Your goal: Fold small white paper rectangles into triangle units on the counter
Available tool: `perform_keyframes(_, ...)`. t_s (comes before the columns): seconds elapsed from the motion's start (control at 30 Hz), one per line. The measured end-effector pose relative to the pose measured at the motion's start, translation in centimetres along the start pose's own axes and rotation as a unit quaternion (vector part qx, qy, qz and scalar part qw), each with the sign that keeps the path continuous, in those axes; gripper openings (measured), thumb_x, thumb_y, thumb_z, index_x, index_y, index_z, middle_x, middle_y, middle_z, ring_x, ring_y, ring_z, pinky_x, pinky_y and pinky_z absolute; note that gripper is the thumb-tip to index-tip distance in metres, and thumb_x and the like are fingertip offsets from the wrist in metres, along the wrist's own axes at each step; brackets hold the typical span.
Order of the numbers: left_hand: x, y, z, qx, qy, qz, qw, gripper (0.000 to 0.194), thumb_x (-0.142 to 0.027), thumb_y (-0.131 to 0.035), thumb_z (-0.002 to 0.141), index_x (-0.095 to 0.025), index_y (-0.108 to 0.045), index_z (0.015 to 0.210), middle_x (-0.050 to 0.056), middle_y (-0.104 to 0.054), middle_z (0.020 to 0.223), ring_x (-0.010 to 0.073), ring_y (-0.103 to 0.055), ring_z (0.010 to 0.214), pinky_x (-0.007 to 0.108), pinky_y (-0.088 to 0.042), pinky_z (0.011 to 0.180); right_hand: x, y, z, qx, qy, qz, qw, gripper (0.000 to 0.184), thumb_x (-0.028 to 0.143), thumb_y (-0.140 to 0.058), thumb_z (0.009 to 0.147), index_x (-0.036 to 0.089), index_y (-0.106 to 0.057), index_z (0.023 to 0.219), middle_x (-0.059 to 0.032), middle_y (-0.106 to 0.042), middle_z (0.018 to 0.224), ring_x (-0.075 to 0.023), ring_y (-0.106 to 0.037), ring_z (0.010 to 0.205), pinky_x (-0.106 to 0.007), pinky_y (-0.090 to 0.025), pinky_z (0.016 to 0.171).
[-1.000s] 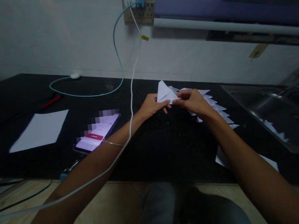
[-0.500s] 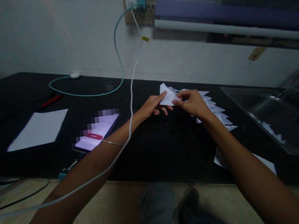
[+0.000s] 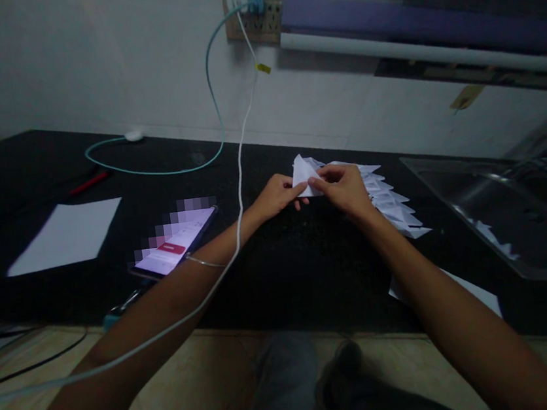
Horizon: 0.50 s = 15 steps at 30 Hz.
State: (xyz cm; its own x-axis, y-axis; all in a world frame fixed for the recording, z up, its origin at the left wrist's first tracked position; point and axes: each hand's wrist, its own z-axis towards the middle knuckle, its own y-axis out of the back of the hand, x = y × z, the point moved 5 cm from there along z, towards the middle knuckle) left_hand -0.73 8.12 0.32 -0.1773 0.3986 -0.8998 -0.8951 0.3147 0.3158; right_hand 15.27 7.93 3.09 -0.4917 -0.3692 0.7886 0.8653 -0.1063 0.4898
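Note:
A small piece of folded white paper [image 3: 303, 173], roughly triangular, is held up above the far part of the black table. My left hand [image 3: 279, 194] pinches its lower left side, thumb in front and the other fingers behind. My right hand [image 3: 343, 187] grips the lower right, its thumb pressed on the front near the left thumb. Just behind and right of my right hand lies a row of several folded white paper pieces [image 3: 389, 198] with pointed ends, partly covered by that hand.
A white sheet [image 3: 67, 235] and a lit phone [image 3: 174, 242] lie on the left of the black table [image 3: 282, 283]. Another sheet [image 3: 475, 290] is partly under my right forearm. A clear plastic panel [image 3: 507, 218] stands right. A white cable [image 3: 240, 195] crosses my left forearm.
My right thumb has moved left across the paper's front, close to the left thumb. The left fingers have curled in behind the paper, and its lower edge looks more folded.

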Motion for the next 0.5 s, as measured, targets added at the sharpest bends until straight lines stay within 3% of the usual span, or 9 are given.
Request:
perform_keyframes(0.27, 1.0, -0.1, 0.5, -0.003, 0.029, -0.048, 0.998, 0.04, -0.037, -0.06, 0.099, -0.009, -0.072, 0.074, 0.012, -0.077, 0.073, 0.0066, -0.061, 0.047, 0.019, -0.036, 0.047, 1.0, 0.2, -0.3, -0.024, 0.103, -0.086, 0.991, 0.016, 0.031, -0.069, 0.086, 0.021, -0.081, 0.09, -0.0083, -0.075, 0.089, -0.0241, -0.066, 0.083, -0.04, -0.049, 0.076)
perform_keyframes(0.5, 1.8, 0.3, 0.7, -0.017, 0.082, -0.111, 0.99, 0.035, -0.037, -0.058, 0.1, -0.009, -0.071, 0.084, 0.011, -0.077, 0.078, 0.0063, -0.064, 0.049, 0.017, -0.032, 0.042, 2.1, -1.0, -1.4, 0.038, 0.24, -0.248, 0.938, 0.027, 0.023, -0.057, 0.095, 0.027, -0.08, 0.108, -0.0111, -0.063, 0.097, -0.0295, -0.057, 0.097, -0.045, -0.046, 0.085)
